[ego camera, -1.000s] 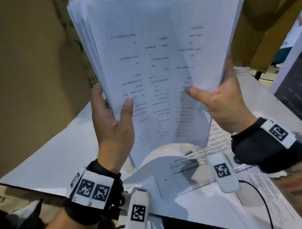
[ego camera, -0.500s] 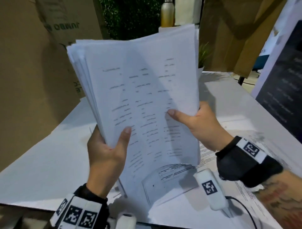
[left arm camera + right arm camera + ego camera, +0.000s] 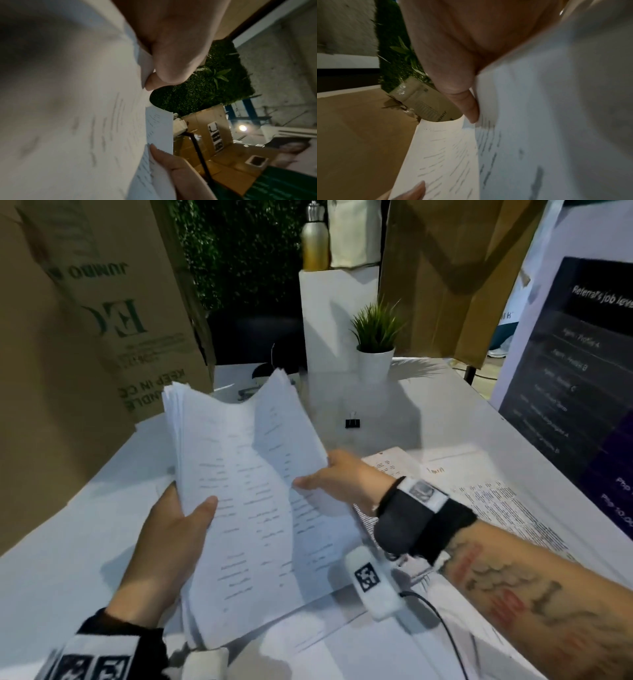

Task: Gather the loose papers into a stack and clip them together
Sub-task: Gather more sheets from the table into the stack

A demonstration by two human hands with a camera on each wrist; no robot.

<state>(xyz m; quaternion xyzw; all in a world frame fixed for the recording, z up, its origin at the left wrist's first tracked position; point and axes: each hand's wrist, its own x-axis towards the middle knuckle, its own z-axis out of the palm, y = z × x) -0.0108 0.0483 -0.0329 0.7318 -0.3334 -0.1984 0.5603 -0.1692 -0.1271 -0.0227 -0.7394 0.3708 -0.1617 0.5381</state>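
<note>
A thick stack of printed white papers leans back over the white table, its lower edge near the table's front. My left hand grips the stack's left edge, thumb on the top sheet. My right hand pinches the right edge, thumb in front. The left wrist view shows the stack close and blurred under my left hand; the right wrist view shows the stack pinched by my right hand. A black binder clip sits on the table beyond the stack. More loose printed sheets lie flat under my right forearm.
A potted plant and a white pedestal with a bottle stand at the back. Cardboard boxes rise at the left, more cardboard at the back right. A dark poster board stands at the right. A black cable trails near the front.
Both hands have lowered the stack from high in front of the camera toward the table and tilted it back. The binder clip and plant behind it have come into sight.
</note>
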